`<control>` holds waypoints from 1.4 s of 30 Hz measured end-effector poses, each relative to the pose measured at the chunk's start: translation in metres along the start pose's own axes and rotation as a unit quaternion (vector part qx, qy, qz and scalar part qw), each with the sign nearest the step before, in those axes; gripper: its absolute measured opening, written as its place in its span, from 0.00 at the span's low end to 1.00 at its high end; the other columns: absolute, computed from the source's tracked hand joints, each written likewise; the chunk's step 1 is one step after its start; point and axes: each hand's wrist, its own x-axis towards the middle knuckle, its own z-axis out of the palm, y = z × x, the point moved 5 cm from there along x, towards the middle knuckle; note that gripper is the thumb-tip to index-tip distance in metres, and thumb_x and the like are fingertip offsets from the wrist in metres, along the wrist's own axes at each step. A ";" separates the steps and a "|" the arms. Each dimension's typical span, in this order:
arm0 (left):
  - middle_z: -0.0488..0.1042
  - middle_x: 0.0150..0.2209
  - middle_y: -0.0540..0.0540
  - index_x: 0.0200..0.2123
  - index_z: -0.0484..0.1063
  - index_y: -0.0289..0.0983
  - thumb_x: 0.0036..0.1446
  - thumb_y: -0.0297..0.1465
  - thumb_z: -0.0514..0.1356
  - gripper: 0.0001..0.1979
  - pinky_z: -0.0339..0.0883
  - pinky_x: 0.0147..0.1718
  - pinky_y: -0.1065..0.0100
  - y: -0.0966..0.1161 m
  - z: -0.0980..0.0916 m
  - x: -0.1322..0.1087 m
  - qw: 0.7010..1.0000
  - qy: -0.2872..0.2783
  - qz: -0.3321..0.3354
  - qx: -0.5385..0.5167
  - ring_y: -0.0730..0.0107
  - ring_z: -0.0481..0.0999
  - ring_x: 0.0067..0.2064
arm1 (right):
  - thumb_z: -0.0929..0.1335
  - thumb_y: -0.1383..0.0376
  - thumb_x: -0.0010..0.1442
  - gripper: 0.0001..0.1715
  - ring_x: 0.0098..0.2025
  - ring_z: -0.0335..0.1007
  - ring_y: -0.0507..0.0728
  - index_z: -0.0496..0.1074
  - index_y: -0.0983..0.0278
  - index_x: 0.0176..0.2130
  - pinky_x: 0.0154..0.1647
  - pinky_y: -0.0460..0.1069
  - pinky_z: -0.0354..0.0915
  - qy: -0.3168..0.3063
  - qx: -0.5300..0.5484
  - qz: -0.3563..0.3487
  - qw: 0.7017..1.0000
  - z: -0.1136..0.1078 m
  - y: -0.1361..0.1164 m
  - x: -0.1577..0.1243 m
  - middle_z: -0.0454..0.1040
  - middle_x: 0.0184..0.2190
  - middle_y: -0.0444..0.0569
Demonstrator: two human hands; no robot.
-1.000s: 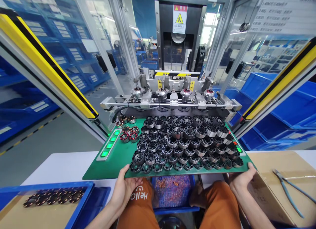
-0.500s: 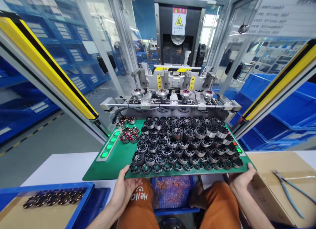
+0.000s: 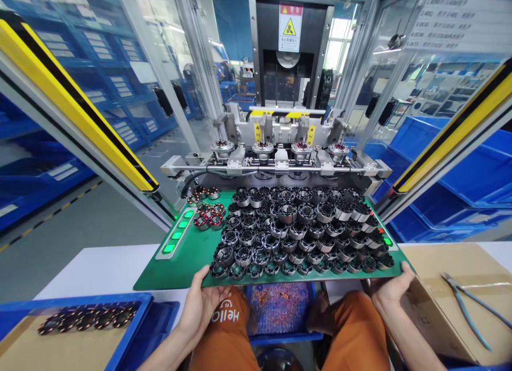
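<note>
Left hand (image 3: 202, 301) grips the board's (image 3: 208, 279) near-left edge, thumb on top, fingers hidden beneath. The board, thin and stiff, lies on the green deck (image 3: 180, 267), loaded with loose rings (image 3: 298, 230): likely heavy, prone to sliding. Keep level. Right hand (image 3: 390, 291) clasps the near-right corner likewise. Machine (image 3: 288, 147) close behind.

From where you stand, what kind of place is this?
Most likely a factory assembly station: both hands hold a green tray crowded with round metal motor parts, before a guarded press machine with a warning sign, and blue bins alongside.
</note>
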 end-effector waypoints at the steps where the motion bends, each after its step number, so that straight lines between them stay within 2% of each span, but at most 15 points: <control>1: 0.76 0.27 0.48 0.33 0.74 0.41 0.55 0.47 0.69 0.16 0.75 0.32 0.61 0.000 0.000 0.000 1.000 -0.002 0.001 0.000 0.63 0.70 0.28 | 0.74 0.43 0.48 0.28 0.39 0.74 0.56 0.78 0.59 0.41 0.34 0.48 0.75 -0.001 0.003 0.003 1.000 0.000 0.000 0.000 0.82 0.42 0.46; 5: 0.78 0.29 0.47 0.34 0.74 0.40 0.54 0.47 0.70 0.17 0.74 0.32 0.61 0.000 0.001 0.000 1.000 -0.006 -0.001 0.000 0.62 0.71 0.29 | 0.76 0.43 0.46 0.29 0.35 0.71 0.55 0.77 0.58 0.42 0.32 0.48 0.73 -0.002 0.008 0.007 1.000 0.000 0.001 0.000 0.80 0.38 0.44; 11: 0.76 0.28 0.48 0.34 0.74 0.41 0.53 0.50 0.71 0.19 0.75 0.32 0.61 -0.002 0.001 0.000 1.000 -0.007 0.003 0.016 0.62 0.70 0.30 | 0.76 0.43 0.48 0.30 0.35 0.71 0.56 0.77 0.59 0.43 0.32 0.49 0.72 0.006 -0.002 -0.007 1.000 -0.001 0.000 0.000 0.79 0.36 0.44; 16: 0.77 0.28 0.47 0.34 0.74 0.41 0.55 0.49 0.68 0.18 0.74 0.31 0.61 -0.003 0.000 0.000 1.000 0.003 -0.001 0.007 0.62 0.70 0.30 | 0.77 0.46 0.45 0.29 0.29 0.66 0.53 0.76 0.58 0.42 0.25 0.46 0.67 0.009 0.029 0.004 1.000 -0.001 0.001 0.001 0.74 0.30 0.38; 23: 0.76 0.27 0.48 0.32 0.73 0.41 0.54 0.48 0.70 0.18 0.74 0.31 0.61 0.001 0.003 -0.002 1.000 -0.005 0.002 0.002 0.63 0.70 0.29 | 0.75 0.45 0.48 0.29 0.32 0.72 0.55 0.79 0.59 0.43 0.29 0.48 0.73 0.007 0.019 0.005 1.000 -0.002 0.002 0.003 0.81 0.36 0.42; 31: 0.76 0.27 0.48 0.34 0.75 0.40 0.54 0.47 0.71 0.17 0.73 0.32 0.60 0.001 0.002 -0.002 1.000 0.000 -0.003 -0.005 0.61 0.71 0.29 | 0.78 0.46 0.45 0.27 0.25 0.66 0.53 0.77 0.59 0.40 0.21 0.46 0.68 0.008 0.042 0.004 0.999 -0.001 0.001 0.003 0.74 0.29 0.39; 38: 0.78 0.29 0.47 0.35 0.75 0.40 0.55 0.47 0.68 0.17 0.73 0.32 0.61 -0.001 0.002 0.000 1.000 0.006 -0.001 -0.002 0.62 0.71 0.29 | 0.75 0.45 0.47 0.29 0.30 0.69 0.55 0.77 0.59 0.43 0.28 0.48 0.70 0.006 0.012 0.007 1.000 -0.002 0.001 0.002 0.76 0.32 0.40; 42: 0.77 0.28 0.47 0.35 0.75 0.40 0.55 0.47 0.69 0.16 0.73 0.31 0.61 0.000 0.002 -0.001 1.000 0.004 -0.003 -0.005 0.61 0.72 0.29 | 0.75 0.43 0.47 0.32 0.35 0.72 0.56 0.77 0.59 0.45 0.32 0.49 0.72 0.009 0.000 -0.003 1.000 -0.002 0.001 0.002 0.80 0.38 0.43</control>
